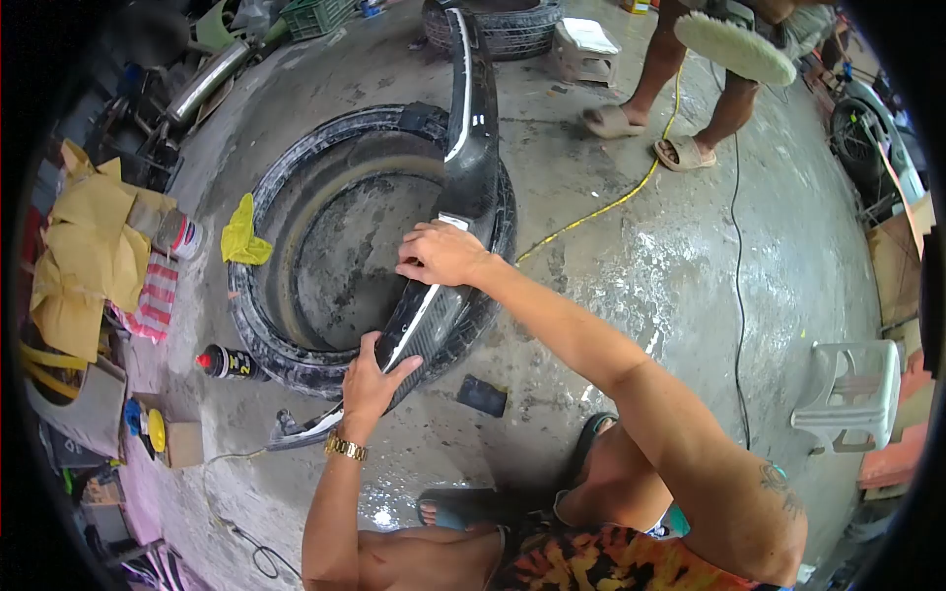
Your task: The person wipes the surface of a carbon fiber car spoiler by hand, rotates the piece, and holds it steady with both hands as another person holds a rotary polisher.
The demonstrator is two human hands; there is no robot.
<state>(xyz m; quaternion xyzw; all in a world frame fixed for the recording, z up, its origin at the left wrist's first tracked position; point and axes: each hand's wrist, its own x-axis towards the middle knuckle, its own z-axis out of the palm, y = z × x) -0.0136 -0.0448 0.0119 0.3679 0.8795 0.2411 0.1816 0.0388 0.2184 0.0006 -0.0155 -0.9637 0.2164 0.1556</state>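
Note:
A long, curved, glossy dark carbon-fibre trim panel (471, 177) with a white stripe lies across a worn tire (286, 163). My left hand (372, 379) grips the panel's lower part, thumb on the top face and fingers over the edge. Further up, my right hand (443, 254) rests on the panel's middle with its fingers curled. A small whitish piece shows at its knuckles; what it is, and whether I hold it, I cannot make out. A yellow cloth (243, 231) hangs over the tire's left rim.
A dark bottle with a red cap (225, 361) lies beside the tire. A dark flat pad (482, 396) is on the floor. Another person (645, 74) stands ahead, near a fluffy white polishing pad (734, 47). A yellow cord (631, 195) crosses the floor; a white stool (849, 394) is at right.

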